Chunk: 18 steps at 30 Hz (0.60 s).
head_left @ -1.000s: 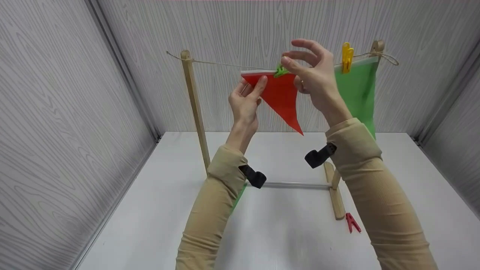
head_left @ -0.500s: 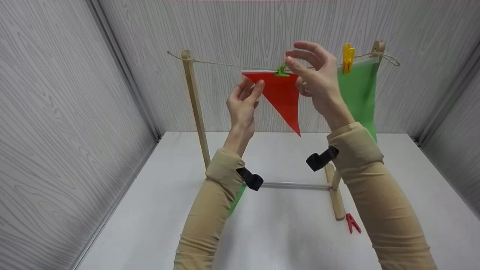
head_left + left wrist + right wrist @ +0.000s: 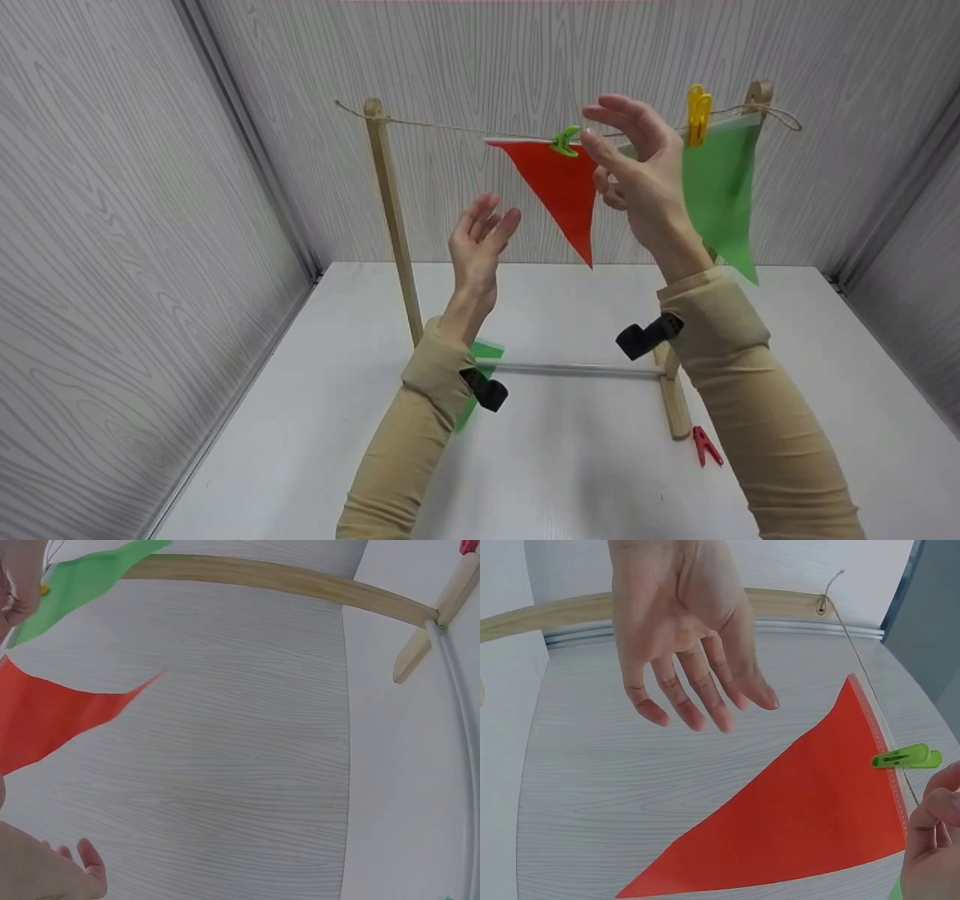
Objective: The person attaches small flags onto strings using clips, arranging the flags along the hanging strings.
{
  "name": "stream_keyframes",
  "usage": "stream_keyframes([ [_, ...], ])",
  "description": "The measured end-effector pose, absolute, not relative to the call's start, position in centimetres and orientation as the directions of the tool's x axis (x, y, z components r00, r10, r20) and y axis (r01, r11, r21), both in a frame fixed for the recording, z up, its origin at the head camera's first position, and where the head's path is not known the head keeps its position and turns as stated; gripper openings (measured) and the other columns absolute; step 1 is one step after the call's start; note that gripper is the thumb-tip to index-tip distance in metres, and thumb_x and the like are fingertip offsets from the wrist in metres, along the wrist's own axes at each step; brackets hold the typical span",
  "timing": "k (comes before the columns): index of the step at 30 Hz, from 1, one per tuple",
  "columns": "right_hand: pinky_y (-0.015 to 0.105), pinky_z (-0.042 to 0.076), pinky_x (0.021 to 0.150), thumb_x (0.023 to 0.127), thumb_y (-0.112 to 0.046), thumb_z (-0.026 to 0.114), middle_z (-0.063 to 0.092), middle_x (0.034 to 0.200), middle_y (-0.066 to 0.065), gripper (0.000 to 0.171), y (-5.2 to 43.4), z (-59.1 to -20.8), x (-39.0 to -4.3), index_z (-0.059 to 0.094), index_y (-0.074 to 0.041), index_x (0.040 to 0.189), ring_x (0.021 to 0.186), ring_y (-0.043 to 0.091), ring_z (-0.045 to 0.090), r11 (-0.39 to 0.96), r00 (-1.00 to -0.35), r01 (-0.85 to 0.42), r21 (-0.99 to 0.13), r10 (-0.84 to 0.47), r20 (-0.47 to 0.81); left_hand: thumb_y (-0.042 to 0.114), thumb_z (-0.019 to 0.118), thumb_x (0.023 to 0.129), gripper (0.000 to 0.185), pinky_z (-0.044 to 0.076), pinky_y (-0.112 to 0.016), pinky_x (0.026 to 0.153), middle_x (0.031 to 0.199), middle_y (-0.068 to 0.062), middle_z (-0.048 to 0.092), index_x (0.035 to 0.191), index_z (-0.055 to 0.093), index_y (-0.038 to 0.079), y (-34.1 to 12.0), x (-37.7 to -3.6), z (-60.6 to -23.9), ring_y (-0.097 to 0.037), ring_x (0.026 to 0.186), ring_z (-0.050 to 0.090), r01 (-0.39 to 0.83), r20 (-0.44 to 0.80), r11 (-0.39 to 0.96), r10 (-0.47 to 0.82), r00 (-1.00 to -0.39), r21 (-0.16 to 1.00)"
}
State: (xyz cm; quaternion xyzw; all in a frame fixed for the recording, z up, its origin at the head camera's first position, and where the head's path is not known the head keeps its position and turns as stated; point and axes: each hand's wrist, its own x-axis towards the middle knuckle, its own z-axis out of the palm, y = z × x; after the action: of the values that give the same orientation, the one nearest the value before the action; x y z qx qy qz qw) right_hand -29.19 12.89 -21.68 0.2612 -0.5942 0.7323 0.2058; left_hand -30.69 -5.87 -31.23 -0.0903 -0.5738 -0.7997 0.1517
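White bench (image 3: 570,465), carrying a wooden drying frame (image 3: 388,217) whose two posts hold a twine line (image 3: 450,128); the frame serves as landmark throughout. On the line hang two pennants. The green pennant (image 3: 718,195) hangs at the frame's right post, fixed by a yellow peg (image 3: 697,112). The red pennant (image 3: 559,187) hangs near mid-line, point down, fixed at its top edge by a green peg (image 3: 564,140); the right wrist view shows the same peg (image 3: 906,758) clamped over the pennant's white hem and the twine.

Right hand (image 3: 637,172): raised at the line between the two pennants, just right of the green peg. Its fingers (image 3: 611,120) are loosely curved and spread, holding nothing; the fingertips stand close to the peg without a visible touch.

Left hand (image 3: 478,244): below the line and left of the red pennant, apart from it. Its fingers (image 3: 705,694) are straight, relaxed and open, palm empty.

A second green sheet (image 3: 480,356) lies by the frame's lower crossbar (image 3: 577,368), mostly hidden behind the left sleeve. A red peg (image 3: 705,446) lies on the bench beside the right foot of the frame. In the left wrist view only the fingertips of the hand show, cut off at the lower edge.
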Motion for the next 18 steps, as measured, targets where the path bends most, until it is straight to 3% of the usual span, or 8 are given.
stream_keyframes([
  [4, 0.017, 0.037, 0.042, 0.093, -0.009, 0.069, 0.068, 0.127, 0.005, 0.040, 13.0, -22.5, -28.9, 0.059, -0.010, 0.132, 0.051, 0.014, 0.049, -0.212, -0.767, -0.624, -0.752, -0.015, 0.641, 0.014, 0.071, 0.094, 0.063, 0.042, -0.040, 0.117, 0.152, -0.009, 0.051, 0.149, 0.042, 0.007, -6.7, -30.4, -33.2, -0.023, 0.139, 0.045, 0.312, 0.293, -0.247, -0.113, -0.949, 0.917],
  [9, 0.016, 0.038, 0.043, 0.093, -0.008, 0.069, 0.065, 0.133, 0.006, 0.045, 13.1, -23.9, -28.4, 0.055, -0.007, 0.136, 0.053, 0.015, 0.050, -0.224, -0.756, -0.639, -0.736, 0.006, 0.655, 0.017, 0.074, 0.092, 0.063, 0.043, -0.042, 0.116, 0.151, -0.011, 0.051, 0.148, 0.045, 0.007, -7.8, -30.1, -36.1, -0.025, 0.140, 0.045, 0.248, 0.236, -0.130, -0.103, -0.966, 0.960],
  [18, 0.017, 0.041, 0.043, 0.092, -0.008, 0.071, 0.059, 0.140, 0.016, 0.047, 13.2, -27.1, -27.3, 0.057, -0.009, 0.137, 0.058, 0.015, 0.055, -0.279, -0.751, -0.643, -0.713, 0.044, 0.659, 0.020, 0.073, 0.093, 0.052, 0.038, -0.050, 0.116, 0.144, -0.017, 0.057, 0.138, 0.054, 0.002, -10.9, -29.7, -42.0, -0.033, 0.138, 0.048, 0.256, 0.267, 0.201, -0.033, -0.963, 0.946],
])
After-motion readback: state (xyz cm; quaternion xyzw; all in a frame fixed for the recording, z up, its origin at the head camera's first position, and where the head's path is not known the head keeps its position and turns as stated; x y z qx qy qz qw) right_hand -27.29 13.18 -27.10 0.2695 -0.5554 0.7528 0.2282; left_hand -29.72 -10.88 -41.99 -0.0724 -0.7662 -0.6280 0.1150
